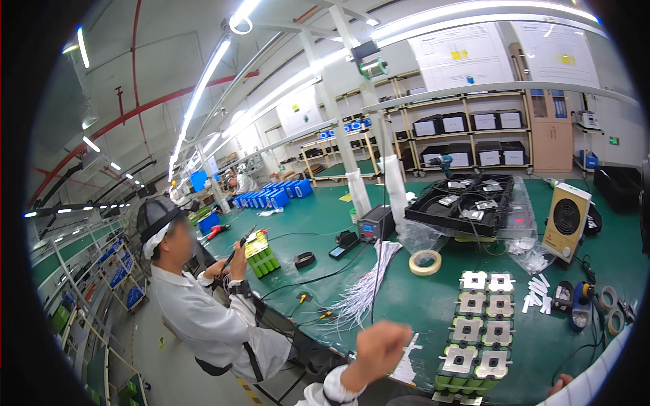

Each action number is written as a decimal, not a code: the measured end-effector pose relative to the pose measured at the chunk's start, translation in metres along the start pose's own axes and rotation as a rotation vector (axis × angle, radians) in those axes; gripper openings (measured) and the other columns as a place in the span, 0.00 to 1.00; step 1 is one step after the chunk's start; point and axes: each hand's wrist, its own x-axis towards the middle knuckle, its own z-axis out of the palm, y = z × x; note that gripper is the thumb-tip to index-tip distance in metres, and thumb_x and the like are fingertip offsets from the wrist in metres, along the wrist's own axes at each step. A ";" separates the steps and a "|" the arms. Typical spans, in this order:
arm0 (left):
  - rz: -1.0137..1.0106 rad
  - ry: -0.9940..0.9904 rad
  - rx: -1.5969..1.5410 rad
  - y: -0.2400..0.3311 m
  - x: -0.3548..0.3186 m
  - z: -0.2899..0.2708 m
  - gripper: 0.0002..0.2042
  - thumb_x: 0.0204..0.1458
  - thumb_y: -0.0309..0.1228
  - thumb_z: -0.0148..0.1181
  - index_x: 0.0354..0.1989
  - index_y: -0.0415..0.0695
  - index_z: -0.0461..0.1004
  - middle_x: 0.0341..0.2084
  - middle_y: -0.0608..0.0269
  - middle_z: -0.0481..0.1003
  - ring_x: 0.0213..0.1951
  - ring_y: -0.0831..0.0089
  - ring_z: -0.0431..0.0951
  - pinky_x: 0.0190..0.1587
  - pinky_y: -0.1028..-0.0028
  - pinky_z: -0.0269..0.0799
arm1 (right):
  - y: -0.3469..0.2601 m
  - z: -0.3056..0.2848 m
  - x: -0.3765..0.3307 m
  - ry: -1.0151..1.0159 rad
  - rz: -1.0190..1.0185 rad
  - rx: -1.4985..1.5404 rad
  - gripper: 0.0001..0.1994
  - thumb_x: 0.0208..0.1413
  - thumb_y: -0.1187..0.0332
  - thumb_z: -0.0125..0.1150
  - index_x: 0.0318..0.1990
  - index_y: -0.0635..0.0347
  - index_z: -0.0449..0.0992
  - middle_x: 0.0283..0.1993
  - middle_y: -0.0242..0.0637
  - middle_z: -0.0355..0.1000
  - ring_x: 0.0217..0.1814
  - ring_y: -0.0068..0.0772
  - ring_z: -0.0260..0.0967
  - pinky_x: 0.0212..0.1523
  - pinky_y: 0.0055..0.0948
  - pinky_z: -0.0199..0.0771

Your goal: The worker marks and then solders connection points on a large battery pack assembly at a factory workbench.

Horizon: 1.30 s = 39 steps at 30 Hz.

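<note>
My left hand point(382, 348) is raised over the near table edge with its fingers curled; what they hold, if anything, is hidden. White strips of sheet point(408, 365) lie just beyond it. Of my right hand point(560, 384) only a small part shows at the lower right, below the white sleeve point(601, 369), and its fingers cannot be made out. Between my hands stand green battery cell packs point(467, 329) in two columns, with square metal plates on top and black holders around the cells. Neither hand visibly touches them.
A co-worker point(203, 304) at the left holds a tool over another green cell pack point(262, 256). White wires point(365, 287), a soldering station point(376, 223), masking tape point(424, 262), a black tray point(467, 203), an ionizing fan point(567, 220), white strips point(538, 294) and tape rolls point(608, 298) are on the green table.
</note>
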 end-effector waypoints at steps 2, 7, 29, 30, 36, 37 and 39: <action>0.244 -0.163 0.008 0.050 0.003 -0.029 0.10 0.47 0.24 0.70 0.38 0.49 0.83 0.22 0.71 0.74 0.22 0.70 0.71 0.26 0.69 0.65 | -0.034 -0.012 -0.006 -0.097 -0.230 0.107 0.10 0.64 0.72 0.62 0.49 0.67 0.79 0.30 0.43 0.76 0.29 0.36 0.73 0.33 0.28 0.73; 0.667 -0.355 -0.046 0.116 0.020 -0.016 0.06 0.50 0.31 0.69 0.31 0.44 0.79 0.25 0.66 0.77 0.18 0.78 0.64 0.18 0.75 0.52 | -0.131 0.024 0.000 -0.517 -0.636 0.529 0.13 0.56 0.74 0.70 0.48 0.67 0.78 0.34 0.46 0.77 0.32 0.41 0.74 0.33 0.34 0.74; 0.296 -0.068 -0.101 0.079 -0.043 -0.017 0.06 0.50 0.30 0.72 0.28 0.46 0.79 0.21 0.68 0.75 0.19 0.70 0.69 0.23 0.68 0.61 | -0.167 0.032 0.005 -0.636 -0.571 0.569 0.08 0.59 0.73 0.69 0.31 0.61 0.74 0.27 0.40 0.68 0.26 0.42 0.65 0.27 0.37 0.64; 0.303 -0.065 -0.069 0.081 -0.051 -0.019 0.06 0.50 0.29 0.71 0.28 0.45 0.79 0.20 0.67 0.74 0.19 0.69 0.69 0.24 0.67 0.61 | -0.164 0.035 0.004 -0.650 -0.564 0.577 0.08 0.59 0.73 0.69 0.31 0.61 0.74 0.27 0.40 0.68 0.26 0.42 0.65 0.27 0.37 0.64; 0.242 -0.292 -0.028 0.089 -0.068 -0.038 0.06 0.51 0.29 0.71 0.28 0.44 0.78 0.21 0.65 0.74 0.19 0.68 0.68 0.24 0.67 0.60 | -0.162 0.046 -0.002 -0.911 -0.654 0.522 0.09 0.50 0.75 0.74 0.30 0.61 0.75 0.26 0.41 0.69 0.26 0.45 0.68 0.27 0.40 0.65; 0.238 -0.302 -0.038 0.091 -0.068 -0.037 0.06 0.51 0.29 0.71 0.28 0.44 0.78 0.21 0.65 0.74 0.19 0.68 0.69 0.23 0.67 0.60 | -0.164 0.047 -0.003 -0.937 -0.634 0.526 0.09 0.50 0.75 0.74 0.30 0.61 0.75 0.26 0.41 0.69 0.26 0.45 0.68 0.27 0.40 0.65; 0.228 -0.302 -0.059 0.093 -0.065 -0.027 0.06 0.51 0.29 0.70 0.29 0.44 0.79 0.21 0.65 0.74 0.18 0.68 0.69 0.22 0.67 0.59 | -0.167 0.046 -0.003 -0.892 -0.660 0.465 0.09 0.49 0.75 0.75 0.30 0.61 0.75 0.27 0.41 0.69 0.27 0.44 0.69 0.27 0.40 0.66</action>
